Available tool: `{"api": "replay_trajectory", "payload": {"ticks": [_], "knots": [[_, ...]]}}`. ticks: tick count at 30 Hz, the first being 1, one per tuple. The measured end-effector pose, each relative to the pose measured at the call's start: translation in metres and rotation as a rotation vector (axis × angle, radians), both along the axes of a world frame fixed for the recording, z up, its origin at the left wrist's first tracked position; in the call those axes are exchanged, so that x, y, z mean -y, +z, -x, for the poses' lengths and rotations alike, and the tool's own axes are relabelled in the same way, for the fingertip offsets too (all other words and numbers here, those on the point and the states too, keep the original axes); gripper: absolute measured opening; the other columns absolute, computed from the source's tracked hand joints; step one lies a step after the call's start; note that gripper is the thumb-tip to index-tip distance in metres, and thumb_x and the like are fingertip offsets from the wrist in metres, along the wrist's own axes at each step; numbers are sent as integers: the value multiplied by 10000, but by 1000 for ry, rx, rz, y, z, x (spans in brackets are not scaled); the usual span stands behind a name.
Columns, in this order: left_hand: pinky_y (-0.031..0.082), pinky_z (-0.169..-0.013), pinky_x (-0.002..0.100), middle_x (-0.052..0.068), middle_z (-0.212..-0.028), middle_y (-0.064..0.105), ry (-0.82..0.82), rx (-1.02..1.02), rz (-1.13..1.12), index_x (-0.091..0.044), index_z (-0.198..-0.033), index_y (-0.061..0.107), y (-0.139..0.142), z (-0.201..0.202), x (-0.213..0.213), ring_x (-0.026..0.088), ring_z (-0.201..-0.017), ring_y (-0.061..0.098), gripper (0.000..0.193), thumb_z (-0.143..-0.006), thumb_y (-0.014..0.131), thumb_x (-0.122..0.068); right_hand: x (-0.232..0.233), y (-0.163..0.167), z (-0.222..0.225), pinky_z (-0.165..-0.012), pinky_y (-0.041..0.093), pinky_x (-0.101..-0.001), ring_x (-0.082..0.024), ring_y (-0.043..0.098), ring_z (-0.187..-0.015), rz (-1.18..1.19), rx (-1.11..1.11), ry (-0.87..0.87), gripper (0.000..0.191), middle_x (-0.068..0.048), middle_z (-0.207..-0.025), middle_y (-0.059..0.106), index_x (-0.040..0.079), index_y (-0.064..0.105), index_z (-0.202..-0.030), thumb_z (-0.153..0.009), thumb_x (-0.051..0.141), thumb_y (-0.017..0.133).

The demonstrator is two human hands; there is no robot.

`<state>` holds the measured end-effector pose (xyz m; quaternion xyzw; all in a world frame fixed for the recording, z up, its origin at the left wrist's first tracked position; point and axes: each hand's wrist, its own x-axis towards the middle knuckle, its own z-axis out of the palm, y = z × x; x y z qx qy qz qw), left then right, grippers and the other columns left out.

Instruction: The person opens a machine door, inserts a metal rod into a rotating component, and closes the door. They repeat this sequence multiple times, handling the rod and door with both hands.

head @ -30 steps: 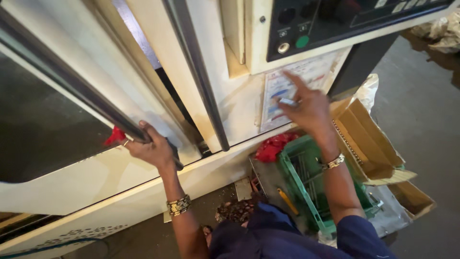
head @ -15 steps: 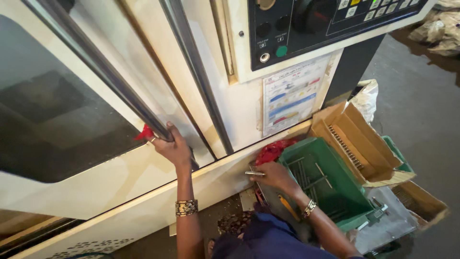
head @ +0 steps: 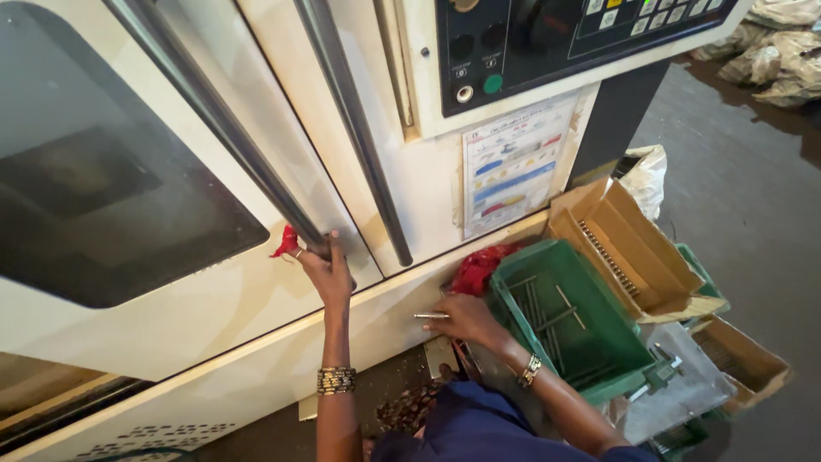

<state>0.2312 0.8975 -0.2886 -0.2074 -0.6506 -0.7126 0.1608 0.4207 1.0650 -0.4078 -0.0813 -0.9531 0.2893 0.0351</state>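
The left hand (head: pixel 323 269) is closed around the lower end of the door handle (head: pixel 231 137), with a red rag (head: pixel 286 242) pinched against the bar; the door (head: pixel 128 197) looks shut or nearly so. The right hand (head: pixel 464 318) grips a thin metal rod (head: pixel 430 316), held level just left of the green crate (head: pixel 569 321). More rods lie in that crate, so the work with the rods looks partly done at most.

Above the crate, a white rectangular chart (head: pixel 516 162) with coloured bands is stuck on the machine front. Above that sits a dark control panel (head: pixel 547 43) with a green button. Right of the crate stands an open brown carton (head: pixel 629 248), with a smaller carton (head: pixel 742 359) below it. Red cloth (head: pixel 479 267) is bunched at the crate's left corner.
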Motion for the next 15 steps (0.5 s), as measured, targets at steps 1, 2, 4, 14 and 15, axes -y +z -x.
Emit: {"api": "replay_trajectory", "payload": {"ticks": [1,2,4,14,15], "knots": [[404,-633,274,16,-800,514,-31,-17,-10,-13,-1439,261,-5,1,1,88,-684,468,581,-1014,649,-96,1,-4,-1,-736,556,-478,-341,702,-880,5,-32,3,394,-116,-928,729,177,778,-977,-828,539,741],[406,-640,281,19,-846,526,-62,-33,-19,-11,-1435,258,-11,1,4,91,-709,473,572,-1015,637,-91,3,-7,-2,-754,556,-479,-345,699,-894,12,-64,6,368,-119,-948,729,177,773,-995,-828,504,744],[455,-774,326,95,-899,528,20,-125,222,-34,-1275,386,-21,2,6,162,-784,513,387,-1072,704,-116,5,-13,-6,-780,554,-479,-349,694,-919,14,-91,14,321,-119,-980,731,175,763,-1018,-838,440,744],[481,-1114,446,282,-1513,504,-225,-471,607,-131,-1193,567,-72,-99,38,397,-1396,506,376,-939,812,-262,38,31,-21,-837,543,-460,-355,689,-970,-5,-106,-37,265,-144,-1015,723,94,712,-1012,-817,253,794],[495,-1041,457,273,-1405,549,-323,-316,649,-83,-1259,536,-76,-101,43,404,-1293,546,476,-902,812,-233,47,39,-22,-835,544,-456,-348,697,-967,6,-109,-38,266,-136,-1008,731,89,701,-1016,-817,236,798]]}}
